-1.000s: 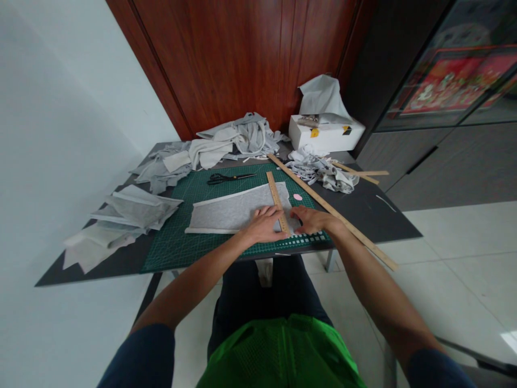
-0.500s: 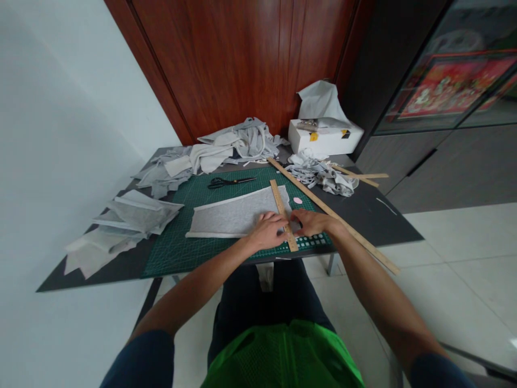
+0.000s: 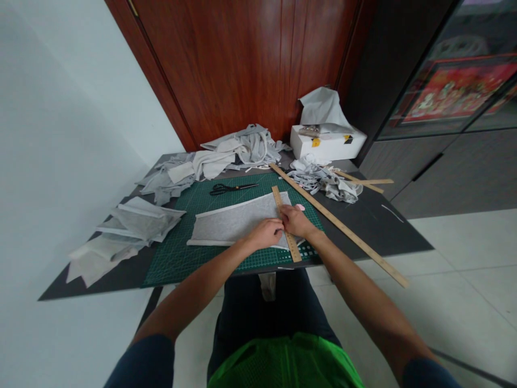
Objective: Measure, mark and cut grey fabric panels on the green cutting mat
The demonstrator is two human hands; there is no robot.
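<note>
A piece of light grey fabric (image 3: 232, 220) lies on the green cutting mat (image 3: 169, 264), its long edges edged in white. Across its right end lies a short wooden ruler (image 3: 294, 250), pointing away from me. My left hand (image 3: 265, 234) rests on the fabric at the ruler's left side, fingers bent together; whatever is under the fingertips is hidden. From the right, my right hand (image 3: 297, 221) reaches over the ruler, its fingers closed at the ruler's middle. A small pink piece (image 3: 300, 207) shows beside it. Black-handled scissors (image 3: 230, 188) lie beyond the fabric.
A long wooden ruler (image 3: 343, 228) crosses the table at right, past its front edge. Fabric pieces (image 3: 141, 221) lie at left, and a fabric heap (image 3: 242, 148) at the back. Scraps (image 3: 323, 180), crossed wooden strips (image 3: 363, 181) and a white box (image 3: 329, 145) stand back right.
My right hand has moved left onto the ruler's middle. My left hand has drawn back from across the ruler to its left side, its fingers more closed. The view has shifted slightly.
</note>
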